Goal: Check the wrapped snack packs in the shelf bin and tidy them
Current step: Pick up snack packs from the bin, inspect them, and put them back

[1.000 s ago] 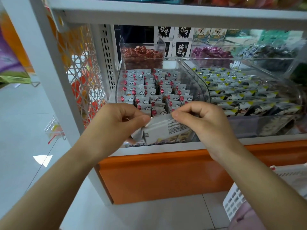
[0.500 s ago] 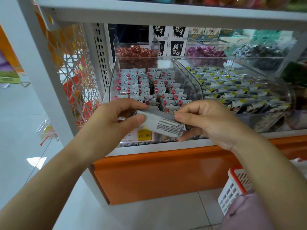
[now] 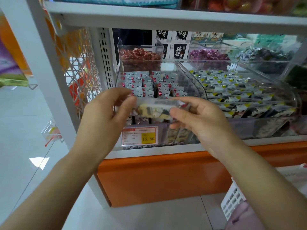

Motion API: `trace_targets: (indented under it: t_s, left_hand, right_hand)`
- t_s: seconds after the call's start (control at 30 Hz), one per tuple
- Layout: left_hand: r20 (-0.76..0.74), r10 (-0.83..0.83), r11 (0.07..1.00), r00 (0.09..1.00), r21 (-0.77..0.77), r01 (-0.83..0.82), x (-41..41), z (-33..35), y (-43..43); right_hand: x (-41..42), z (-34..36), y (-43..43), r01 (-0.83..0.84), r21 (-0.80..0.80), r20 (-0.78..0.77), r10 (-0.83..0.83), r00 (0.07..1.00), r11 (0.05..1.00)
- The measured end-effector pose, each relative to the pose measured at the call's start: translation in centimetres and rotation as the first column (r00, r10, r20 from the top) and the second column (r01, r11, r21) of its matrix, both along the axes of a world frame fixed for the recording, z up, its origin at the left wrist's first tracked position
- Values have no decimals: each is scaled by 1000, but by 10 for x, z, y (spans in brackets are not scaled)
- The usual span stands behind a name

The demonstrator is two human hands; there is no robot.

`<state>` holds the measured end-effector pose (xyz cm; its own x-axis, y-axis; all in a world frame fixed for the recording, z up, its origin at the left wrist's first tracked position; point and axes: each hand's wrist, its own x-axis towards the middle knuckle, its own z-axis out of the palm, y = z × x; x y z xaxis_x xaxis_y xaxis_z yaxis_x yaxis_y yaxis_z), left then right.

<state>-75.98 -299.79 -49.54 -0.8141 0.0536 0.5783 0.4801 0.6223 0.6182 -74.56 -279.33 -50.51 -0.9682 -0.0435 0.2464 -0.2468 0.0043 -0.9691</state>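
Observation:
A wrapped snack pack [image 3: 156,110], clear-fronted with pale and dark filling showing, is held level in front of the clear shelf bin [image 3: 191,75]. My left hand [image 3: 106,117] pinches its left end and my right hand [image 3: 197,118] pinches its right end. Behind it the bin holds several rows of grey packs with red dots [image 3: 149,83], standing upright. The pack's ends are hidden by my fingers.
A yellow-and-red price tag [image 3: 140,136] reading 15.80 sits on the bin's front. A second clear bin [image 3: 295,100] of yellow-marked packs is on the right. Small tubs of red [image 3: 141,55] and purple [image 3: 207,55] sweets stand behind. A white basket [image 3: 232,201] is on the floor at lower right.
Both hands turned the pack over: its printed grey back faced me before, and now its clear side with the filling shows. The hands rose slightly toward the bin.

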Motion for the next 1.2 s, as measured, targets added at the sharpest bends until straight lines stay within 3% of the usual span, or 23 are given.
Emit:
trace_targets:
  t_s: [0.07,0.17,0.33,0.47,0.67,0.83,0.97,1.0,1.03,1.13,1.2]
  left_hand:
    - [-106,97,969,990,-216,-118,-11,2,-7]
    - [-29,183,855,983,-489,-173,-27,4,-10]
    - [-2,261,701,965,-687,-191,-52,1,-1]
    - [15,243,732,970,-658,-173,-55,-5,-6]
    - [67,149,817,987,-570,-84,-42,-12,-12]
    - [111,87,875,990,-483,-23,-37,-6,-17]
    - [-45,41,938,998,-342,-54,-38,1,-23]
    - [-52,47,944,998,-325,-61,-39,1,-24]
    - [-37,54,948,998,-313,-63,-40,1,-24]
    - [30,73,948,997,-313,-60,-41,-2,-25]
    - [53,74,947,996,-318,-53,-41,-2,-26]
  right_hand:
    - [-7,2,0,102,-61,3,-102,995,993]
    - [-17,7,0,211,-42,-49,-213,976,976]
    - [-42,18,-18,304,42,-174,-293,940,952]
    - [-73,29,-38,319,131,-227,-285,931,938]
    - [-106,35,-56,226,571,-269,-80,960,789]
    - [-123,43,-71,222,813,-310,78,947,538]
    - [-126,29,-80,92,959,-156,227,961,269]
    - [-127,28,-79,91,962,-155,242,958,257]
    - [-129,30,-78,75,949,-150,232,961,307]
    - [-133,38,-77,57,767,-167,113,979,639]
    - [-140,40,-78,121,707,-213,47,976,696]
